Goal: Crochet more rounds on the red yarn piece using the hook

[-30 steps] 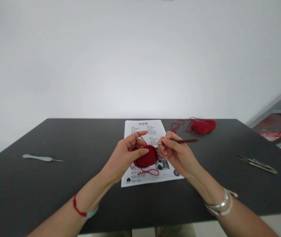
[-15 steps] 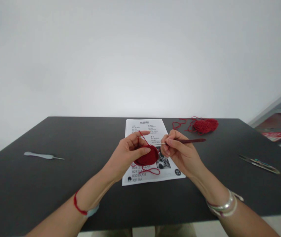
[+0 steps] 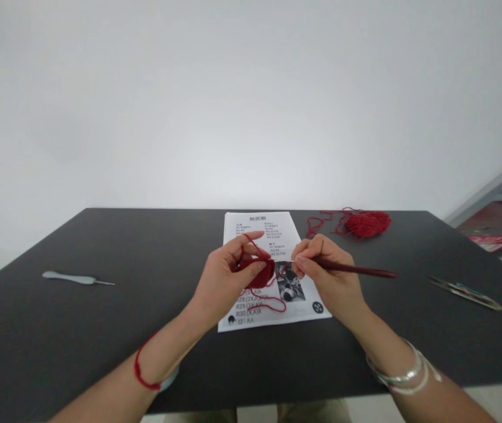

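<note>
Between thumb and fingers my left hand point(image 3: 228, 267) pinches a round red crochet piece point(image 3: 265, 276), with yarn running up over its raised index finger. My right hand point(image 3: 325, 264) is closed around a crochet hook point(image 3: 360, 269) with a dark red handle. The hook's thin metal shaft points left and meets the upper edge of the piece; its very tip is hidden in the yarn. Beneath both hands lies a printed pattern sheet point(image 3: 259, 220), and a loop of loose red yarn point(image 3: 272, 306) rests over its lower part.
A red yarn ball point(image 3: 368, 224) lies at the back right of the dark table point(image 3: 145, 247). A grey-handled crochet hook point(image 3: 72, 277) is on the left. Small metal snips point(image 3: 466, 292) lie on the right. A shelf point(image 3: 501, 223) stands beyond the right edge.
My right hand has shifted slightly right, and the hook's handle now slopes down to the right. My left hand has moved a little left with the crochet piece, which has tilted.
</note>
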Available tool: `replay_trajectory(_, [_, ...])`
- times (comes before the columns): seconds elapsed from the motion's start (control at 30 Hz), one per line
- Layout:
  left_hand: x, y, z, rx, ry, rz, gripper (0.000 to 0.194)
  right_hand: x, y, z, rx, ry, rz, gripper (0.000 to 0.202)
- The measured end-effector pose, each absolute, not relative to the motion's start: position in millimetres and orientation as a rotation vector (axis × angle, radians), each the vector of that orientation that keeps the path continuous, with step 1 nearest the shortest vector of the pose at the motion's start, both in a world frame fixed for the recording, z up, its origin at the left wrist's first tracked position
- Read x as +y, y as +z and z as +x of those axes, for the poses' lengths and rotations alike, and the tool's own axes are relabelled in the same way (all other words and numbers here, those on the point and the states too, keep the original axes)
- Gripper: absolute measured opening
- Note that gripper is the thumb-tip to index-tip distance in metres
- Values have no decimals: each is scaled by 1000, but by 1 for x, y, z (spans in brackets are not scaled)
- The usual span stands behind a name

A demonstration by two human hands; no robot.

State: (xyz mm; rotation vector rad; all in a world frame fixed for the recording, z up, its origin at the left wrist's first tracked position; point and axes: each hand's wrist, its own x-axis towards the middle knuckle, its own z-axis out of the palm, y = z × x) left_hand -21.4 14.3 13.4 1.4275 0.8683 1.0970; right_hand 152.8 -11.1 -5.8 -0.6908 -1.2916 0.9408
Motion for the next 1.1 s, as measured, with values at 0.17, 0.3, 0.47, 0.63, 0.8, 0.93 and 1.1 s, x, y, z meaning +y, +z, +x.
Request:
replay_trajectory(0.17, [15, 11, -21, 900, 1106, 1452, 39, -13, -5, 154, -1370, 845, -762, 15])
replay_trajectory(0.3, [15, 11, -21, 903, 1105, 1477, 33, -12, -6, 154, -1376, 822, -761, 17])
replay_trajectory(0.47, [15, 12, -19, 878, 1089, 1361, 39, -14, -5, 154, -1520, 623, -802, 17])
replay_trajectory(0.63, [14, 13, -17, 885, 1097, 1287, 41, -18, -4, 151, -1765, 166, -805, 20])
replay_trajectory(0.8, [14, 12, -17, 866, 1112, 1265, 39, -16, -6, 150, -1845, -74, -753, 19])
replay_trajectory(0.93, [15, 9, -17, 827, 1095, 1216, 42, -17, -10, 150, -1704, 82, -780, 16])
replay_trajectory(1.1, [16, 9, -17, 834, 1068, 1174, 48, -19, -14, 150, -1549, 459, -936, 8])
